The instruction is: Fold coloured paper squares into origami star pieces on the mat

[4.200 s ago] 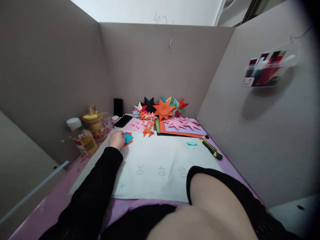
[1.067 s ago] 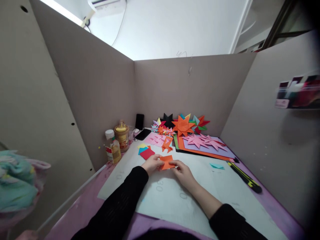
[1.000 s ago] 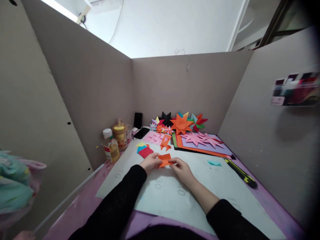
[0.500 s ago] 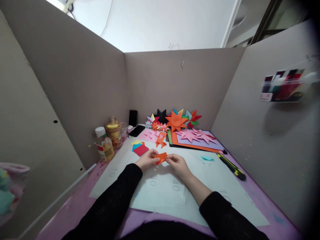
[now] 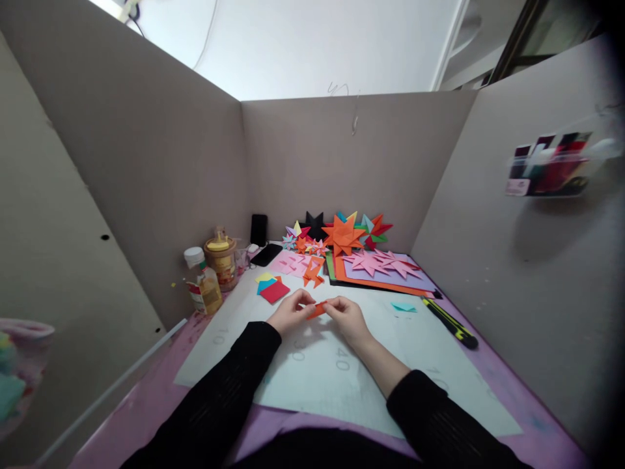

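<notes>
Between both hands is a small orange paper (image 5: pixel 317 311), held just above the white sheet (image 5: pixel 312 384). My left hand (image 5: pixel 293 312) pinches its left end, and my right hand (image 5: pixel 346 318) pinches its right end; the fingertips cover much of it. Beyond my left hand lie red (image 5: pixel 275 292), blue and yellow paper squares. Folded orange pieces (image 5: pixel 313 271) rest farther back, beside small pink pieces (image 5: pixel 291 263). A folded teal piece (image 5: pixel 403 307) lies to the right of my right hand.
A yellow-black cutter (image 5: pixel 450 324) lies at the right. Paper stars (image 5: pixel 344 235) stand at the back, behind stacked coloured sheets (image 5: pixel 385 285). A bottle (image 5: pixel 205 286), a brown jar (image 5: pixel 222 260) and a phone (image 5: pixel 266 255) are at the left. Grey panels enclose the table.
The orange paper shows as a narrower strip, more covered by the fingers. My two hands have come closer together around it. The view has shifted slightly.
</notes>
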